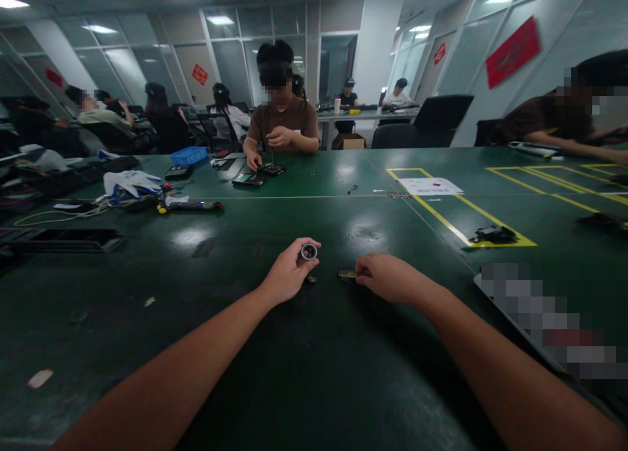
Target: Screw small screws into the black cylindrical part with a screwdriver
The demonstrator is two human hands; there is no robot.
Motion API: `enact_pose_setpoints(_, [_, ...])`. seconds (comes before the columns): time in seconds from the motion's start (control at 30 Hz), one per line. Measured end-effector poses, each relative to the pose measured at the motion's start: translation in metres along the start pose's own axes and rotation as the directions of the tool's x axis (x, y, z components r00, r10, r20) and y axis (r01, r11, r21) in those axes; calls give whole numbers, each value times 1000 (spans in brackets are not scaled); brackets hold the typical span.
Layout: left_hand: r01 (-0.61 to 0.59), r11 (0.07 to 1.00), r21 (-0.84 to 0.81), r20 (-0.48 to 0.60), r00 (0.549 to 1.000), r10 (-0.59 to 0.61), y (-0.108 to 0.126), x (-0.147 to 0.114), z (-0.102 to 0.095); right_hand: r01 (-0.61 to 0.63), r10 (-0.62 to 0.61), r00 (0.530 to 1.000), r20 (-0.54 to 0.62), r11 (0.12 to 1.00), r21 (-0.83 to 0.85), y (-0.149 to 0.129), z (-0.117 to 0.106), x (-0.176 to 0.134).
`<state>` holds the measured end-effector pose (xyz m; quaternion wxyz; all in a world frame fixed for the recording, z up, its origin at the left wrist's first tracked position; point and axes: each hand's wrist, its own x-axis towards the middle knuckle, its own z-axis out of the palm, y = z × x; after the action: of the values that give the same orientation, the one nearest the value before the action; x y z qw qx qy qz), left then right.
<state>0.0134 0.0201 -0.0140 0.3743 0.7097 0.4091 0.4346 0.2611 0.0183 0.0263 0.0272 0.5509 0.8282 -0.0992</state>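
In the head view, my left hand [289,273] grips a round, short tube-like part [309,251] with a pale metallic rim. Its open end faces me, and the inside is dark with small details I cannot make out. A small dark piece [311,279] shows just below these fingers; whether it lies on the table is unclear. To the right, my right hand [385,275] is closed at the table top on one end of a small, slim metallic cylinder [347,275]. The cylinder's other end points left, toward my left hand.
On the green table [275,385], a mosaic-covered flat object [544,326] lies at right. A black part [493,235] sits by yellow tape. At left are a screwdriver-like tool [193,206], white-blue gloves [130,186] and a blue basket [189,155]. A co-worker [282,120] works opposite.
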Motion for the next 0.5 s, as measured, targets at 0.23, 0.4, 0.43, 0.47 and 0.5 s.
enact_pose_setpoints(0.23, [-67,954,291,-6,997,72,11,-1,-11,-24,24,1000,13,1000,2,-2,-2,-4])
enact_pose_setpoints(0.4, [-132,842,523,189,981,37,23,-4,-14,-30,30,999,16,999,-11,-2,-2,-5])
enact_pose_setpoints(0.43, [-131,823,553,211,977,13,23,-5,-13,-28,28,1000,12,1000,-13,-2,-2,-5])
enact_pose_setpoints(0.47, [-127,807,577,227,974,-9,22,-5,-12,-25,26,1000,9,1000,-14,-2,-2,-5])
enact_pose_setpoints(0.5, [-122,795,594,237,971,-28,21,-5,-12,-23,24,1000,7,1000,-14,-2,-2,-5])
